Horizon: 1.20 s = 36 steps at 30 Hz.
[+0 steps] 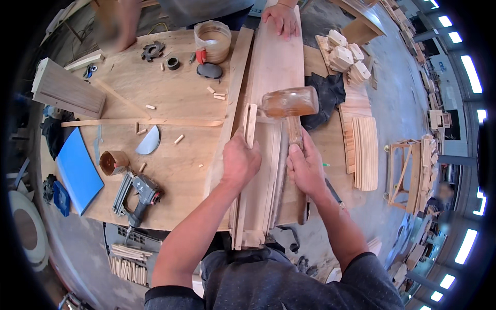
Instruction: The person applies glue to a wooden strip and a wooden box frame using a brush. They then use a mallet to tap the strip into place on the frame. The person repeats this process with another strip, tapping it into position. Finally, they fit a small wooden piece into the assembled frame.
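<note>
Head view: left hand [242, 163] in front of the body, fingers pinching a short slotted wood strip [250, 123], whose far end projects past the grip. Right hand [307, 168] beside it, fingers wrapped round the handle of a brown mallet [290, 101]. Mallet head lies crosswise, its left end near the tip of the strip; contact between the two cannot be told

Strip located above the left edge of a long grooved wooden workpiece [265, 165], which runs lengthwise between the forearms to the near edge of the desk [188, 175]. Beyond the mallet, a wide pale board [276, 62]; a co-worker's hand [282, 20] rests flat on its far part, fingers slightly spread

Left part of desk: nail gun [142, 191], tape roll [113, 162], blue sheet [80, 170], pale half-disc [149, 140], several short dowels, a toothed cutter [153, 50]. Translucent tub [223, 44] near the far edge, left of the board. Right of the workpiece: black cloth [326, 95] just beside the mallet head, curved wood slats [365, 152] stacked together, pale wooden blocks [341, 58] farther off
</note>
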Available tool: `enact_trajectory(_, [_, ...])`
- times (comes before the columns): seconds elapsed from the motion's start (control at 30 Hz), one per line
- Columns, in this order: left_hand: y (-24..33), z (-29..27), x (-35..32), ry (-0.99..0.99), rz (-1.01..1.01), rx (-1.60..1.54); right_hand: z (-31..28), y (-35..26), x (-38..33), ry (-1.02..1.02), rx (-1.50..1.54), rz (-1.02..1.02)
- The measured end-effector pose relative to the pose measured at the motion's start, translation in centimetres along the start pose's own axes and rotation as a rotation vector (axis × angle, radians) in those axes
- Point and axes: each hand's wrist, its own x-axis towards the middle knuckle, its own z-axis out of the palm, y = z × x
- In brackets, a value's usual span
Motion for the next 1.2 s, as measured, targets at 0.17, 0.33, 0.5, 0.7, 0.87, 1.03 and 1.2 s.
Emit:
enact_trajectory(0.17, [1.1,-0.4,-0.4,-0.008,-0.069,-0.025,1.5,-0.3,-0.8,-0.01,0.12,0.184])
enact_trajectory(0.33, [0.1,0.4,0.0,0.053,-0.008,0.054,1.5,1.0,-1.3,0.005,0.122,0.178])
enact_trajectory(0.5, [-0.3,0.6,-0.3,0.068,0.005,0.082,1.2,0.5,-1.2,0.01,0.159,0.213])
enact_trajectory(0.7, [-0.4,0.5,-0.1,0.08,0.01,0.078,0.6,-0.5,-0.7,0.038,0.129,0.16])
enact_trajectory(0.87, [1.6,-0.8,-0.4,0.022,-0.078,0.011,1.2,-1.0,-1.1,0.005,0.071,0.256])
enact_trajectory(1.03, [0.8,0.0,-0.4,0.064,-0.044,0.033,1.8,0.9,-1.9,0.018,0.049,0.27])
enact_trajectory(1.2, [0.3,0.0,0.0,0.081,-0.027,0.041,0.2,-1.8,-1.8,0.001,0.052,0.182])
